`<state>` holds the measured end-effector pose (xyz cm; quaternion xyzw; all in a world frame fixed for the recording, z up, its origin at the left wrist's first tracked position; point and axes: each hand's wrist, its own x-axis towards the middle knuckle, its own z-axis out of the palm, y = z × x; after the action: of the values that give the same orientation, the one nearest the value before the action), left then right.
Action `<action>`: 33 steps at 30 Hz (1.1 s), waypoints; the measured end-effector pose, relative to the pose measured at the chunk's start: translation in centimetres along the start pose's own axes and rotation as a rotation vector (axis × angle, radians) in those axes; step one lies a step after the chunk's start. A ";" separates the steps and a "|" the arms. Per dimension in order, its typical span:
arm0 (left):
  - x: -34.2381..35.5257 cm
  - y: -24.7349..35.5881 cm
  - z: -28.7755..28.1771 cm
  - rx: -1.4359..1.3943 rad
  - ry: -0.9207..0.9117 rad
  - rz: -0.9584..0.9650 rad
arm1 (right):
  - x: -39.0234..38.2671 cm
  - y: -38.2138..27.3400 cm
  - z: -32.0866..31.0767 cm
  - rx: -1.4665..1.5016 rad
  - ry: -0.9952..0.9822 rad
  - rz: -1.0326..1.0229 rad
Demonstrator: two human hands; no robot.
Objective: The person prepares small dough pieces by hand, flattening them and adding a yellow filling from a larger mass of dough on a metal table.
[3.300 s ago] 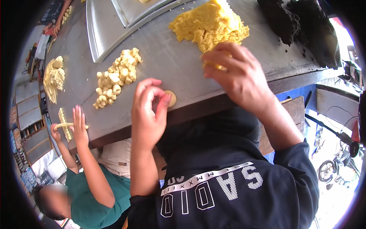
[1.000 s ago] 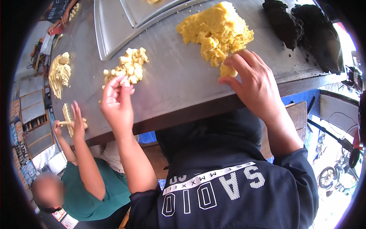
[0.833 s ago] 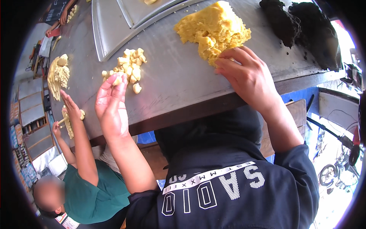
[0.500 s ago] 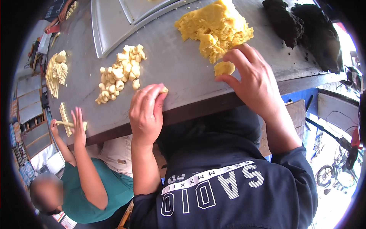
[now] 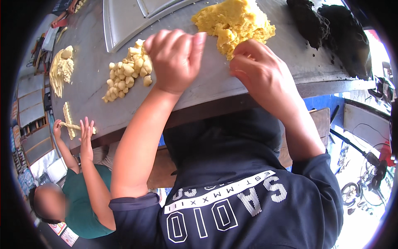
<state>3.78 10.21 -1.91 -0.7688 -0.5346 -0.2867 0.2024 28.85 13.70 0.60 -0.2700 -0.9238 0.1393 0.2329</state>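
My left hand [image 5: 174, 60] is raised over the metal table, fingers curled in and thumb pointing up. It covers part of a pile of small pale dough pieces [image 5: 129, 70]; what its fingers hold, if anything, is hidden. At the near edge of a big crumbly mass of yellow dough [image 5: 236, 25], my right hand [image 5: 261, 70] has its fingers closed together. The yellow lump it pinched a moment before is now out of sight inside the fingers.
Metal trays [image 5: 124, 25] lie at the far side. Dark bundles [image 5: 331, 33] rest at the right corner. A co-worker in green [image 5: 89, 195] handles a dough strip [image 5: 76, 125] at the left, beside a pale dough heap [image 5: 62, 72]. Another person's hand [image 5: 71, 7] shows far left.
My left hand has moved up and right from the table's front edge, away from where it pinched a small dough piece. My right hand's fingers have closed round the yellow lump.
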 end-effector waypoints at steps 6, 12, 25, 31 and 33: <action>-0.6 -1.1 0.4 -0.056 0.052 -0.143 | -0.6 -0.7 0.4 0.033 0.077 0.060; -1.2 -0.8 -0.5 -0.259 -0.013 -0.224 | 0.2 -0.7 1.8 -0.039 0.094 -0.041; -9.7 3.3 -7.6 -0.208 -0.127 -0.697 | -1.6 -1.7 -0.9 0.181 0.019 0.083; -8.1 5.9 -7.7 -0.843 0.062 -1.070 | -1.2 -3.0 0.2 0.214 -0.026 0.084; -6.4 6.3 -7.5 -0.991 0.024 -1.254 | -0.2 -4.3 1.2 0.410 0.035 0.070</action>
<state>6.36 -1.15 -0.46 -0.3222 -0.6755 -0.5596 -0.3559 26.50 9.92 1.13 -0.2515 -0.8620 0.3277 0.2937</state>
